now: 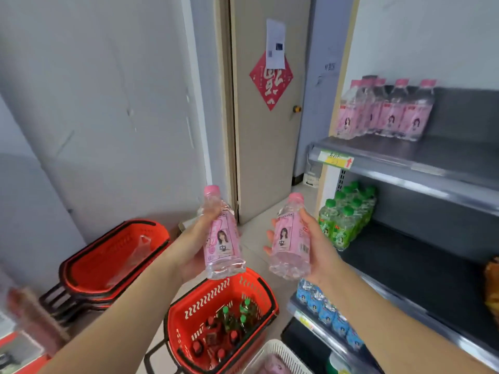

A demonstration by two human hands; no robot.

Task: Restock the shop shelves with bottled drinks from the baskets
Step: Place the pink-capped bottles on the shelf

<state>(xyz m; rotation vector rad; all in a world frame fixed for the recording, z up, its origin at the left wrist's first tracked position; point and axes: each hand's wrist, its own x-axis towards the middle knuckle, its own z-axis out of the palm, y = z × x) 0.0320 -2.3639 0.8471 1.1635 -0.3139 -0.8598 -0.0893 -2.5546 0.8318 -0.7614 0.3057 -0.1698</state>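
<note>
My left hand (189,245) grips a clear bottle with a pink cap and pink label (220,234), held upright in front of me. My right hand (314,242) grips a second pink-labelled bottle (289,240), tilted slightly left. Both bottles hang in the air above a red basket (189,314) that holds several red-capped and green-capped bottles. To the right stand the shelves: several matching pink bottles (386,112) on the upper shelf (383,157), green bottles (345,215) on the middle shelf, blue-labelled bottles (328,311) on the lowest.
A stack of red baskets (108,255) sits on the floor at left against a grey wall. A white basket (272,352) with pink items shows at the bottom edge. A closed door (267,157) with a red paper sign lies straight ahead.
</note>
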